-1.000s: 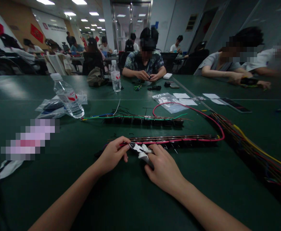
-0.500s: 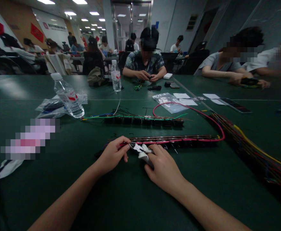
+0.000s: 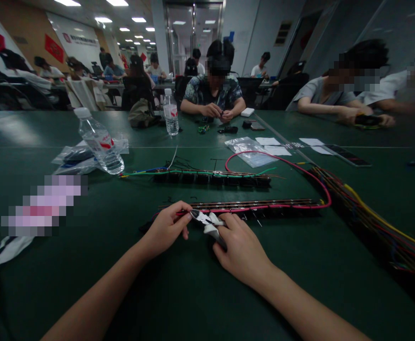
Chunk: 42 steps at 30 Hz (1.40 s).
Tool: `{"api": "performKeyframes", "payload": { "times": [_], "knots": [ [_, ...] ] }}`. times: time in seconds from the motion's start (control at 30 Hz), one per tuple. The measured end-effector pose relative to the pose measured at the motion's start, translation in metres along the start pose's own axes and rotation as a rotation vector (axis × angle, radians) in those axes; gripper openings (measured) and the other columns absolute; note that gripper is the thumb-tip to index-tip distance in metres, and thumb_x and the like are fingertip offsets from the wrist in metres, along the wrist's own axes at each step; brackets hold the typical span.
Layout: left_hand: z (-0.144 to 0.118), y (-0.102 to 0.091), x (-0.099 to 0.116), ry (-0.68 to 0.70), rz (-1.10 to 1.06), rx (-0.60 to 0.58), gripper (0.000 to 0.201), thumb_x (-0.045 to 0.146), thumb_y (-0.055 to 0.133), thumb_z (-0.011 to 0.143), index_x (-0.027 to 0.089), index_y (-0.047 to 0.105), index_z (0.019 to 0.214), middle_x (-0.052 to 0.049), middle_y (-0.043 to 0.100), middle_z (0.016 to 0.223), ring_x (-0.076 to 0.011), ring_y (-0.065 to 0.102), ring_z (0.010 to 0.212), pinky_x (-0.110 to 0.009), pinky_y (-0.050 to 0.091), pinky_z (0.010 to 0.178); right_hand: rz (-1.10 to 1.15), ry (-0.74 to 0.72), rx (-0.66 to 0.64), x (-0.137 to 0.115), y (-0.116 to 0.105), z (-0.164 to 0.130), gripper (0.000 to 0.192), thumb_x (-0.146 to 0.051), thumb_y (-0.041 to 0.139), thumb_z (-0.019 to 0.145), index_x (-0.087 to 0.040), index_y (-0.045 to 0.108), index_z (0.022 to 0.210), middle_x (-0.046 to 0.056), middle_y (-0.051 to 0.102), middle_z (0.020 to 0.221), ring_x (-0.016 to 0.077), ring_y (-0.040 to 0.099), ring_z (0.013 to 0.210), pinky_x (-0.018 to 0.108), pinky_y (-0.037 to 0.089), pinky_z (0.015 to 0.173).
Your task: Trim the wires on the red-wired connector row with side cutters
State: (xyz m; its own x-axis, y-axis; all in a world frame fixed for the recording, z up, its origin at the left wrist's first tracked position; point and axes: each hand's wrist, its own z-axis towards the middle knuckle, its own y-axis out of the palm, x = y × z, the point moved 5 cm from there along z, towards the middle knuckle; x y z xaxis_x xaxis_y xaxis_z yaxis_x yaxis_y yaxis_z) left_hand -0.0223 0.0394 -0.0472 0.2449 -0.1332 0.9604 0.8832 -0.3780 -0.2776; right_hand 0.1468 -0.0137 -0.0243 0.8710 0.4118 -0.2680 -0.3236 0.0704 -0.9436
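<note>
My right hand (image 3: 238, 244) is closed around the white and grey handles of a pair of pliers (image 3: 204, 219). The jaws point left and reach the fingertips of my left hand (image 3: 167, 228), which is closed in a pinch on a red wire (image 3: 181, 213). Exactly what the jaw tips touch is too small to tell. Just behind both hands lies a long wired strip (image 3: 282, 204) with copper-coloured rods and dark parts, a thick red cable running along it. My left hand hides its left end.
A second strip (image 3: 214, 177) with a green wire lies farther back. At right is a thick wire bundle (image 3: 371, 213). Left are a tilted water bottle (image 3: 101, 142) and plastic bags (image 3: 74, 158); another bottle (image 3: 171, 113) stands upright. A co-worker (image 3: 212, 94) sits opposite.
My hands and the pliers hold almost the same position. Across the table, the co-worker's hands have shifted slightly.
</note>
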Motion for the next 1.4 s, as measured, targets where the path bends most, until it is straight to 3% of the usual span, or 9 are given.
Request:
{"api": "performKeyframes", "payload": {
  "times": [0.57, 1.4],
  "knots": [
    [-0.001, 0.0005, 0.0021, 0.004, 0.007, -0.001, 0.013, 0.025, 0.05, 0.093, 0.017, 0.056, 0.1, 0.005, 0.057, 0.057, -0.0133, 0.06, 0.052, -0.026, 0.047, 0.057, -0.047, -0.038, 0.02, 0.0, 0.0047, 0.0008, 0.007, -0.015, 0.064, 0.079, -0.013, 0.067, 0.086, 0.014, 0.059, 0.109, 0.0259, 0.055, 0.097, 0.041, 0.05, 0.084],
    [-0.0031, -0.0002, 0.0082, 0.018, 0.023, -0.003, 0.013, 0.023, 0.05, 0.092, 0.017, 0.057, 0.101, 0.006, 0.058, 0.056, -0.0141, 0.062, 0.054, -0.027, 0.048, 0.059, -0.116, -0.037, 0.161, 0.0012, 0.0051, -0.0007, 0.011, -0.024, 0.063, 0.082, -0.016, 0.066, 0.074, 0.011, 0.067, 0.101, 0.0226, 0.064, 0.085, 0.033, 0.052, 0.068]
  ]
}}
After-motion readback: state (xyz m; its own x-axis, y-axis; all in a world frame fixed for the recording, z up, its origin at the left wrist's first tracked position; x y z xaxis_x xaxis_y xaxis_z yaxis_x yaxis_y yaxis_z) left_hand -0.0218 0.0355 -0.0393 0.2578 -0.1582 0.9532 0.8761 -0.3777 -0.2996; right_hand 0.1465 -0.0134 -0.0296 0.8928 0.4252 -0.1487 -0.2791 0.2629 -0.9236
